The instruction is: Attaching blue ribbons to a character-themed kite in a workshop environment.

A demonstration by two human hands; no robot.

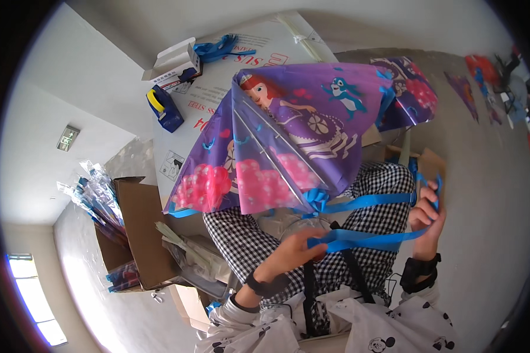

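A purple kite (312, 117) with a printed princess figure, a blue animal and pink patches lies over the table's near edge and my knees. Thin rods run across it. Blue ribbon (365, 238) stretches between my two hands above my lap. My left hand (297, 254) pinches one stretch of it, fingers closed. On the right, my right hand (427, 217) is raised with the ribbon running through its curled fingers. Another strand of the ribbon leads from a gathered blue knot (315, 200) at the kite's lower edge toward my right hand.
On the table (203, 109) are a blue tape dispenser (166, 110), an opened white box (174, 62), a blue ribbon bundle (218, 48) and pale sticks (303, 38). A cardboard box (144, 226) with plastic-wrapped packs (97, 197) stands left. Another purple printed piece (409, 94) hangs right.
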